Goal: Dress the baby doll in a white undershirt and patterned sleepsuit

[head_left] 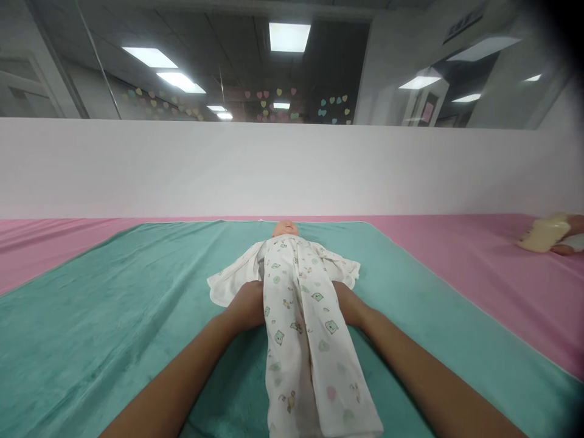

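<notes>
A baby doll (286, 228) lies on its back, its head at the far end and most of its body covered. Over it is a white baby garment (296, 292) with small green and brown animal prints, its sleeves spread to both sides and its long lower part reaching toward me. My left hand (250, 304) is at the garment's left side, its fingers hidden beneath the cloth. At the opposite side, my right hand (345, 299) also goes in under the fabric, so its fingers do not show. What either hand grips is hidden.
A teal blanket (137, 292) lies under the doll, over a pink sheet (456, 243). A white low wall (274, 170) with glass above stands behind. At the right edge, a partly visible hand (575, 225) is at a pale yellow object (542, 234).
</notes>
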`<state>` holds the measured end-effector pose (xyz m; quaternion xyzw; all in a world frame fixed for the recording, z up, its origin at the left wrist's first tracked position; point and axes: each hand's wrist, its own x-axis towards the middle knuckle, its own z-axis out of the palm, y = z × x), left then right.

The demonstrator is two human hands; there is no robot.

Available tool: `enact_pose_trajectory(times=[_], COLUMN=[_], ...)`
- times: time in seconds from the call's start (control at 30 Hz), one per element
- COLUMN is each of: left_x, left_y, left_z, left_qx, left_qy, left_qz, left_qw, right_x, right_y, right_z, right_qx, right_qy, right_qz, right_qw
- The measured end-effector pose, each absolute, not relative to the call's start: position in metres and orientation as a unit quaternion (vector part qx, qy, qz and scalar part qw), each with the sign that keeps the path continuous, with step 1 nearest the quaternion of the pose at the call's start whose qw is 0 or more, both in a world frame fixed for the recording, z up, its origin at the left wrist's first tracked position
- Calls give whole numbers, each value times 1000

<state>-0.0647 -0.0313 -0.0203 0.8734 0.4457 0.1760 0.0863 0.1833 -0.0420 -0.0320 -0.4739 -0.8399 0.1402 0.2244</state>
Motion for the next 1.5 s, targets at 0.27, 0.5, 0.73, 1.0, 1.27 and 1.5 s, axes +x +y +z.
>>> enact_pose_trajectory(times=[0.27,0.5,0.73,1.0,1.27,1.5], left_x=[-84,-108,-130,-126,-120,-116], left_y=[-16,-3,7,12,11,9], left_z=[-22,-16,-17,-16,-16,-15], left_qx=[907,857,712,462,436,469], left_qy=[396,438,528,642,592,556], left_qz=[145,207,420,576,529,509], left_qw=[5,-175,-194,205,424,461], right_x=[203,228,251,247,245,209], right_y=[-32,-24,-12,4,-11,-34], right_z=[-24,-23,-34,-45,-23,-3], right_qx=[-580,-698,-733,-511,-267,-297], right_qy=[-794,-629,-524,-385,-306,-486], right_qz=[-37,-121,64,394,531,556], right_qw=[178,320,429,660,744,606])
